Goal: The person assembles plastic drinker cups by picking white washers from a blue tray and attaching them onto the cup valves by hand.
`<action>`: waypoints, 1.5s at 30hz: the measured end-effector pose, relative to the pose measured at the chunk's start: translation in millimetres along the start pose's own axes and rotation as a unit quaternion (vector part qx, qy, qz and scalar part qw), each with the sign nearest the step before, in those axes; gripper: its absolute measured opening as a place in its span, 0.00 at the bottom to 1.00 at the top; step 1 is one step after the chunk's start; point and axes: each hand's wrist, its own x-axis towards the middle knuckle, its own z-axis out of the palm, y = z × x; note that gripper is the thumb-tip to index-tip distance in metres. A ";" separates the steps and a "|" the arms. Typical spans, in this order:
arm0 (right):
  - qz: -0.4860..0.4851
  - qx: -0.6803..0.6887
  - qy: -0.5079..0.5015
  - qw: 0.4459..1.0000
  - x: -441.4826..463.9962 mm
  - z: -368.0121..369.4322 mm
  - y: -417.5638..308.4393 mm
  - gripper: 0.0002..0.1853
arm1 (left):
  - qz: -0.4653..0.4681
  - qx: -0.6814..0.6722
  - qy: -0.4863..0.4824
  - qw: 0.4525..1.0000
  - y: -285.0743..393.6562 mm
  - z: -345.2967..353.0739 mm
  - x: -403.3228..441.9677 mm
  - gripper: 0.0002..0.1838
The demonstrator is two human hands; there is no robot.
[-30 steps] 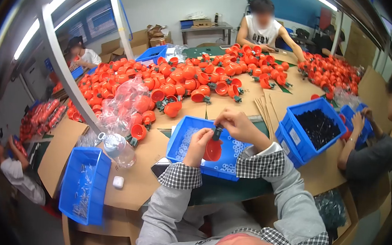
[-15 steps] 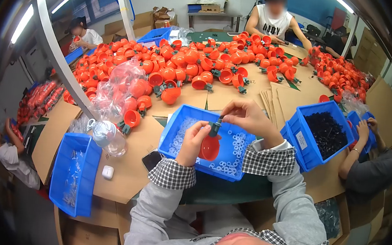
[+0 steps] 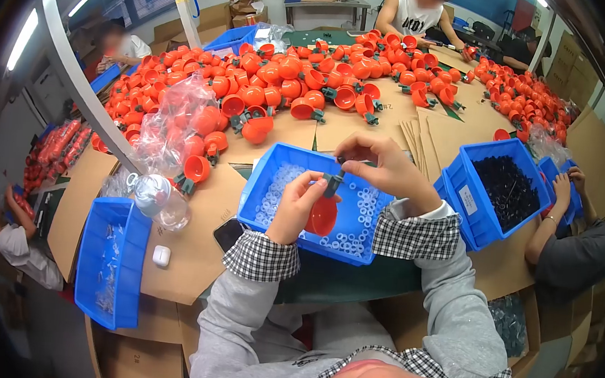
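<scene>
In the head view my left hand (image 3: 292, 206) grips a red plastic drinker cup (image 3: 323, 218) by its dark green fitting (image 3: 333, 184). The fitting points up and the cup hangs below the fingers. Close above it, my right hand (image 3: 386, 168) is closed in a pinch on a small dark piece (image 3: 341, 161), mostly hidden by the fingertips; whether it touches the fitting I cannot tell. Beneath both hands stands a blue bin (image 3: 343, 255) with many small translucent white rings (image 3: 366, 215).
Red cups (image 3: 276, 73) are heaped across the table, some under a clear bag (image 3: 180, 112). Right: a blue bin (image 3: 480, 228) of black parts (image 3: 505, 191). Left: a blue bin (image 3: 128, 282) with small clear pieces, a bottle (image 3: 156, 195), a white case (image 3: 161, 255), a phone (image 3: 228, 234). Co-workers sit around.
The view has shifted slightly, so the table appears a little higher and further left. My hands keep hold of the same cup and small piece. The far co-worker's arm has drawn inward.
</scene>
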 end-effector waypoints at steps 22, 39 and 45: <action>0.105 -0.082 -0.022 0.991 -2.7 -3.8 -1.9 0.12 | 0.094 0.106 0.104 0.984 -1.3 1.2 -0.5 0.16; 0.064 -0.062 0.079 0.993 2.5 25.5 10.3 0.07 | 0.337 0.446 0.217 0.800 3.9 7.1 -7.3 0.21; -0.063 -0.151 0.153 0.975 0.0 28.1 -3.2 0.07 | 0.330 0.212 0.309 0.866 0.1 -0.5 2.3 0.20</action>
